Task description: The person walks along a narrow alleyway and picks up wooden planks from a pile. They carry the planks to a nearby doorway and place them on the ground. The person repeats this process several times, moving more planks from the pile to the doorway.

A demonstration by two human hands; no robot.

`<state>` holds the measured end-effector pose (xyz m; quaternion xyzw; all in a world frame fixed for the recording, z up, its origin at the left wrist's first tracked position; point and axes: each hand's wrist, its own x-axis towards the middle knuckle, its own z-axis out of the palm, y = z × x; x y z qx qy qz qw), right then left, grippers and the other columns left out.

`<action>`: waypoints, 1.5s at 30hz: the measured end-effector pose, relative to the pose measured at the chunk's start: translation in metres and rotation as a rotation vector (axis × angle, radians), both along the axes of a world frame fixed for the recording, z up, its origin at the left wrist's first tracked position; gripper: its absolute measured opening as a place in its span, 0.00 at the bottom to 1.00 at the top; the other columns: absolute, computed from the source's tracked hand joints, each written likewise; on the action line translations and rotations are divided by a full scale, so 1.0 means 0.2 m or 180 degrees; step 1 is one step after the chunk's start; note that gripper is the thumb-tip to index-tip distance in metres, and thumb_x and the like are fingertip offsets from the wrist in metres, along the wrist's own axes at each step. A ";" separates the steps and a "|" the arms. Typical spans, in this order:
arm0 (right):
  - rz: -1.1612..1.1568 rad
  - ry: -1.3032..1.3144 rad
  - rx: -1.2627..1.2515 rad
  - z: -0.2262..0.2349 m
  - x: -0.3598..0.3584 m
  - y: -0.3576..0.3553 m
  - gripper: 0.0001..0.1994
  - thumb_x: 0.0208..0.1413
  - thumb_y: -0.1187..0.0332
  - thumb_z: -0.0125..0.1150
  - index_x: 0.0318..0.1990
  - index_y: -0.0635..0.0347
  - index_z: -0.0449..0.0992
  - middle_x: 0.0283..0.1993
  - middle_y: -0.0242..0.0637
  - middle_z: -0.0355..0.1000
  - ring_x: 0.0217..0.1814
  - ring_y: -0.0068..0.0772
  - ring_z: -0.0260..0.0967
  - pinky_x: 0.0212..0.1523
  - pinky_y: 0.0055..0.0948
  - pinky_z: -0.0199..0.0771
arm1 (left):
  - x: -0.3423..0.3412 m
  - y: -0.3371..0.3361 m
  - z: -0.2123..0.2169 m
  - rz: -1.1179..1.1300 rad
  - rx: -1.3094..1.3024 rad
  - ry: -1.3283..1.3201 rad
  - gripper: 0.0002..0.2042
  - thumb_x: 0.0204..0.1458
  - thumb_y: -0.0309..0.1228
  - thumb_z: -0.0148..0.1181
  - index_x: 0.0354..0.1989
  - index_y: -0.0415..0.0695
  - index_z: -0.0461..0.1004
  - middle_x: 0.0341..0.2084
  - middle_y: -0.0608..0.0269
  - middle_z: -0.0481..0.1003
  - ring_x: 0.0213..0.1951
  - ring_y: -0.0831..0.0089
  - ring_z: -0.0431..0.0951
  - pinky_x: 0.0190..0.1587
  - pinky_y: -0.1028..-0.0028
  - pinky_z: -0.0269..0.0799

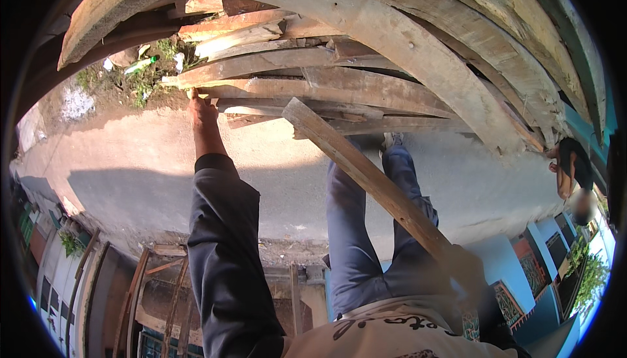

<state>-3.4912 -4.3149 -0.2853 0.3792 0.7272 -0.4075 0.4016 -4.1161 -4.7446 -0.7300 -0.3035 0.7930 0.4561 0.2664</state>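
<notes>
Board [372, 188], long and narrow, is slanting forward and leftward from the worker's right hand [467, 273], which is looking blurred but is clamping around its near end. Ahead and leftward, the left hand [204, 104] is touching the tip of a pale plank [261, 88]; whether its fingers are gripping or only resting, one cannot tell. Rightward of and beyond this hand, weathered timbers [418, 44] are lying piled. Just past it on the left, weeds [163, 48] are growing amid litter. Beneath it, sunlit pavement [144, 136] is showing. Well rightward of the right hand, another person [573, 165] is standing near the pile.
</notes>
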 end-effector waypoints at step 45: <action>-0.1018 -0.0179 0.0660 0.61 0.98 -0.23 0.26 0.49 0.58 0.69 0.54 0.61 0.73 0.36 0.47 0.78 0.35 0.38 0.77 0.40 0.34 0.76 | 1.23 0.77 2.78 0.1391 0.2040 0.2504 0.30 0.57 0.58 0.54 0.51 0.43 0.59 0.44 0.51 0.70 0.51 0.60 0.72 0.59 0.53 0.70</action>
